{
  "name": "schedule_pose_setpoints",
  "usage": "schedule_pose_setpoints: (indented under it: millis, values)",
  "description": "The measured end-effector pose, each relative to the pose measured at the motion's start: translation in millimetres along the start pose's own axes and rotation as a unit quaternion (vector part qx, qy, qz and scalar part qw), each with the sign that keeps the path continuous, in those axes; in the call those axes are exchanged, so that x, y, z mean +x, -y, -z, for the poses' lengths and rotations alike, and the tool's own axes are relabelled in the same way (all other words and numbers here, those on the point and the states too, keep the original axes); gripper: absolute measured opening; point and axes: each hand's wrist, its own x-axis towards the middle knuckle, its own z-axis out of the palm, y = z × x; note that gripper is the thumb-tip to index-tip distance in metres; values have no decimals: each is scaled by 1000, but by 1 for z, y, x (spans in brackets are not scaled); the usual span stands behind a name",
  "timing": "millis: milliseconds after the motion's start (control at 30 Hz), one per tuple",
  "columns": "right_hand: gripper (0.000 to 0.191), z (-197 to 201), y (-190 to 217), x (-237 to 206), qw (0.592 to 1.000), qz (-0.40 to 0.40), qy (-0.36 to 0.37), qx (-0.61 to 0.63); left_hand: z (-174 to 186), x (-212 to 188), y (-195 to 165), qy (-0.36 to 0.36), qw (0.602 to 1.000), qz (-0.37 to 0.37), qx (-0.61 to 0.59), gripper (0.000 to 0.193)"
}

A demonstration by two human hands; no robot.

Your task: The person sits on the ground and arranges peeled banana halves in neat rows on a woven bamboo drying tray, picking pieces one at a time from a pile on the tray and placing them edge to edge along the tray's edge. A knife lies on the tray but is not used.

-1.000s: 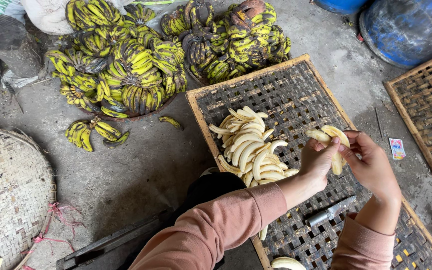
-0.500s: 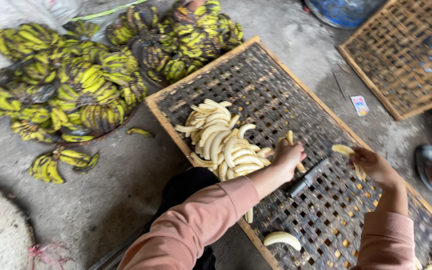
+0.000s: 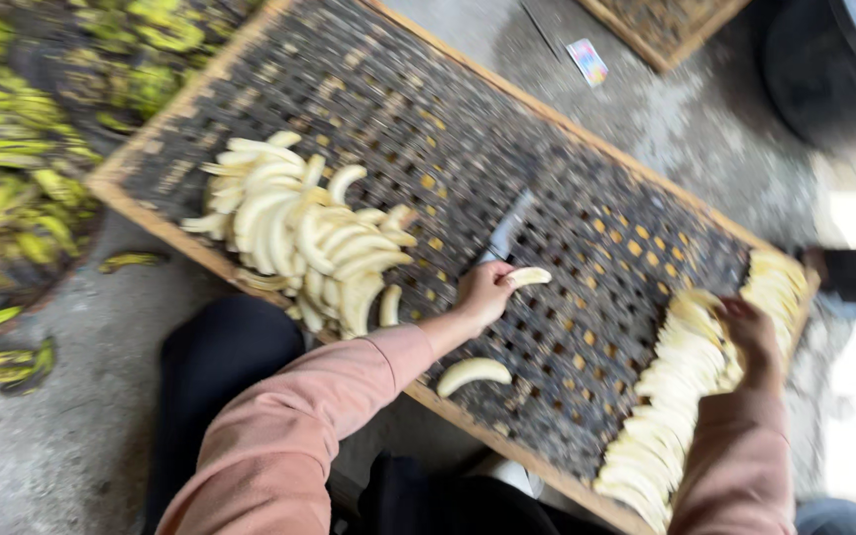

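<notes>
One peeled banana slice (image 3: 528, 277) in our left hand (image 3: 482, 292), pinched shut over the woven drying rack (image 3: 587, 198) | soft, light, slippery, bruises easily: we judge it best held gently mid-length | pale cream, curved | our right hand (image 3: 748, 337) rests on the laid-out slice row (image 3: 681, 386), grip probably loose, blurred so we cannot tell | knife (image 3: 507, 230) lies nearby.

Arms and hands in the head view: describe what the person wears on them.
Both arms wear long, loose sleeves of dusty pink cloth, creased at the elbows and reaching the wrists. The left hand and right hand are bare: no gloves, rings or watch show.
</notes>
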Motion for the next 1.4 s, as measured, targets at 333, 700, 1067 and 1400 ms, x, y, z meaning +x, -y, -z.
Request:
schedule_pose_setpoints:
  millis: [333,700,1067,1400]
  values:
    - [17,-1,-58,14,984,86,-20,153,-197,24,-32,47,994,-93,40,18]
    - [10,2,-83,60,993,63,44,94,-313,107,-66,49,974,-180,125,21]
    - [10,33,-140,47,992,82,-79,57,-374,107,-58,145,954,-211,152,11]
    - [29,23,-152,44,987,62,-126,-73,-396,110,-48,141,898,-356,216,14]
